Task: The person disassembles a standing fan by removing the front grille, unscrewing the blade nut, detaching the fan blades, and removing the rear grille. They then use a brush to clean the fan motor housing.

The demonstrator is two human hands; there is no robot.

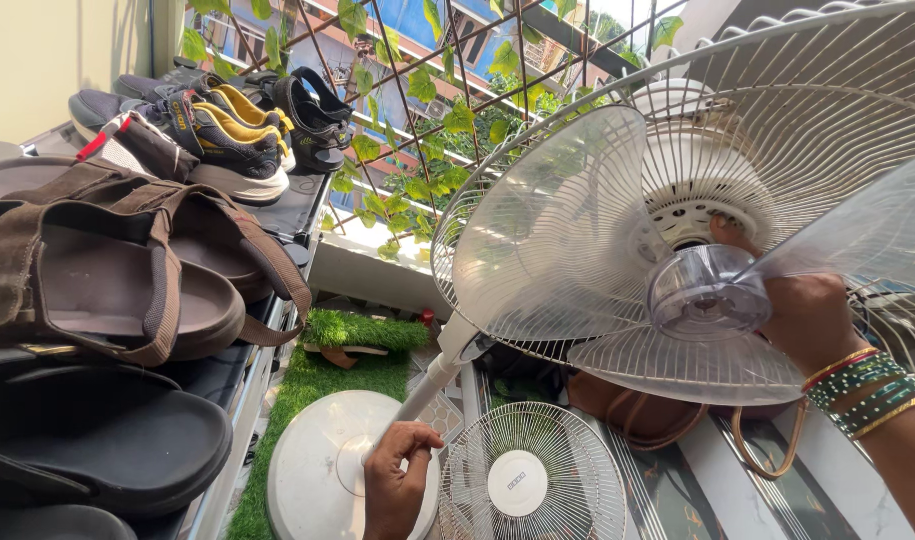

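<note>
Head view: right hand (802, 315) grips the clear fan blade (617, 250) at its hub, left hand (395, 490) clasps the fan pole (427, 385), with a loose grille (530, 475) beside the pole and sandals (107, 280) left of it.

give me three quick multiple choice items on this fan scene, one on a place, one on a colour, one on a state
1. Where does the detached round white wire fan guard lie?
A. on the shoe rack
B. low down, beside the fan's round white base
C. hung on the lattice

2. What colour are the strapped sandals on the rack at left?
A. brown
B. white
C. green

3. What is the state of the clear plastic fan blade?
A. covered by the front guard
B. lying on the floor
C. exposed, on its hub, with the right hand at the hub

Answers: 1 B, it rests by the base, near the left hand on the pole. 2 A, straps and soles are brown. 3 C, no front guard covers it.
</note>
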